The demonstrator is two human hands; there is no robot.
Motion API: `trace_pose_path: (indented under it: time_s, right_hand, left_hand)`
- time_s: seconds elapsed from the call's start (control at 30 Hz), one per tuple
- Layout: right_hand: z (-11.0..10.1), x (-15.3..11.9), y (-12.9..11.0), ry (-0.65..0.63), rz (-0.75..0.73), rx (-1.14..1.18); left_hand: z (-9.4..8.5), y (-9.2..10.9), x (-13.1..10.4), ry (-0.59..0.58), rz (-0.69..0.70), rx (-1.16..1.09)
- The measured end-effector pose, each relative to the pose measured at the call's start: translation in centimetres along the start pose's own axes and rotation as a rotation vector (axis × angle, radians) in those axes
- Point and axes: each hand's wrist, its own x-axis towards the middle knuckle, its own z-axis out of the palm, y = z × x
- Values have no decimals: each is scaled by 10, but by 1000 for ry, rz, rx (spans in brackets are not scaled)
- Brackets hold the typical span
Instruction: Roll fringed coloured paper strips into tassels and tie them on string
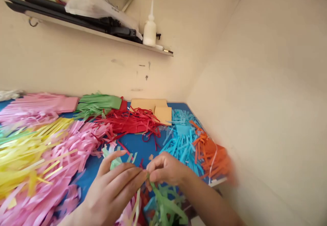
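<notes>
My left hand reaches in from the lower left, its fingers closed at the tips and one finger lifted apart. Opposite it, my right hand is closed in a pinch, and the fingertips of both hands meet. Between them they grip the top of a green paper fringe, whose cut strips hang below my right hand. Most of the gripped end is hidden by the fingers. Just behind my left hand lies some pale mint-green paper fringe on the blue tabletop.
Pink and yellow fringes cover the left side. Farther back lie green fringe, red fringe and tan paper. Blue and orange fringes lie at right. A wall shelf holds a white bottle.
</notes>
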Motion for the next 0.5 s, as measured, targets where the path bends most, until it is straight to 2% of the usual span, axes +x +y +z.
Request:
trace_pose_path:
  time_s: [0.1,0.27,0.4,0.5]
  right_hand:
    - [18,-17,19,121,-80,94]
    - [43,-38,39,292,-245,206]
    - [47,-41,44,343,-349,219]
    - [46,-42,40,367,-443,132]
  left_hand:
    - [-2,18,-1,30,-58,-35]
    - [4,46,-6,96,-272,-153]
    - [10,56,-10,132,-377,-163]
    - [11,57,-9,137,-352,-196]
